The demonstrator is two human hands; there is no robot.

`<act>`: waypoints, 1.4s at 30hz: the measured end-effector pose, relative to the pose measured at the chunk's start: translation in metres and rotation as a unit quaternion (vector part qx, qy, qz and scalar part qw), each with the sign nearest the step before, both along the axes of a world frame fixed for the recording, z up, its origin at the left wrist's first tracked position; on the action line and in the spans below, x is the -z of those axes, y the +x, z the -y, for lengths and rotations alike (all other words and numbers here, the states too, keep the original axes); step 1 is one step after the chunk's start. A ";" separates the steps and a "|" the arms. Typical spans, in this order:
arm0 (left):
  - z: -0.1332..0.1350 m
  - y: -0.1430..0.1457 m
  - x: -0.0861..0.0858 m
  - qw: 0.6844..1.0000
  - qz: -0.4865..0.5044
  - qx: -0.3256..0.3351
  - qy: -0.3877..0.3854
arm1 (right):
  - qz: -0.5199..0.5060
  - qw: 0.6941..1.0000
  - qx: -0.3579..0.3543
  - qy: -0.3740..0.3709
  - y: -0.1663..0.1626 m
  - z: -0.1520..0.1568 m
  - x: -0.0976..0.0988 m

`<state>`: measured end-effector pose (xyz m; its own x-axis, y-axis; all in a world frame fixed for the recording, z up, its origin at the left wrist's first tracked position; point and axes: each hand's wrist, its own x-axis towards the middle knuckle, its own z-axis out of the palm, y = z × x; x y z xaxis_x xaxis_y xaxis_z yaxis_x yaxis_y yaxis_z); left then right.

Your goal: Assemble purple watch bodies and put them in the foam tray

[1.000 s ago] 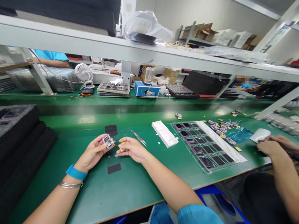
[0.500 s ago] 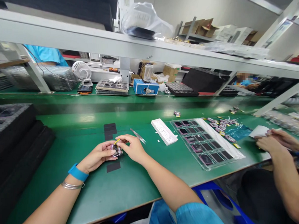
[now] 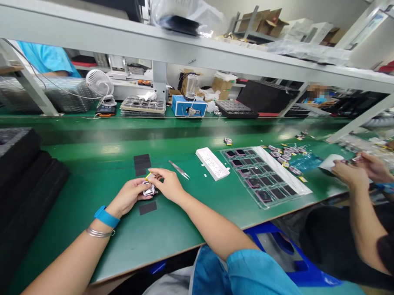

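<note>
My left hand (image 3: 127, 197) is closed around a small watch case (image 3: 148, 189) with a pinkish rim, its inner side facing up. My right hand (image 3: 167, 183) pinches a short yellow tab (image 3: 148, 176) at the case's upper edge; the fingertips partly hide it. Black rectangular pieces (image 3: 142, 163) lie just beyond my hands, and another black piece (image 3: 147, 208) lies on the near side. To the right of my right hand are metal tweezers (image 3: 179, 169), lying on the green bench (image 3: 167, 233).
A white tray (image 3: 212, 164) of small bits and a clear plastic tray (image 3: 264, 201) of dark square parts lie to the right. Loose watch cases (image 3: 283, 155) are behind them. Black foam trays (image 3: 21, 200) are stacked at left. A co-worker's hands (image 3: 352, 171) work at far right.
The watch case has tilted in my hands, and its inner side shows paler. My right hand stays at the yellow tab. The whole view has shifted slightly.
</note>
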<state>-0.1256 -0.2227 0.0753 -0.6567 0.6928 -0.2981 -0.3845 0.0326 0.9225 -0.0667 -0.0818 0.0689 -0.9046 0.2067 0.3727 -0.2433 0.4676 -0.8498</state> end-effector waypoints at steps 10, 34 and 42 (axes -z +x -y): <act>0.007 -0.009 0.003 1.000 0.001 -0.027 -0.014 | 0.123 0.989 0.001 0.086 0.027 0.000 -0.011; 0.017 -0.008 -0.014 0.991 0.089 0.092 -0.036 | 0.178 0.965 -0.005 0.194 0.042 0.014 0.001; 0.017 -0.006 -0.015 0.990 0.093 0.103 -0.040 | 0.148 0.939 0.008 0.309 0.042 0.019 0.017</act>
<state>-0.1320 -0.2402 0.0905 -0.4328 0.7757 -0.4593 -0.5247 0.1976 0.8281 -0.0246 -0.1005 0.0519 -0.9860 0.0482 0.1596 -0.0280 0.8957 -0.4438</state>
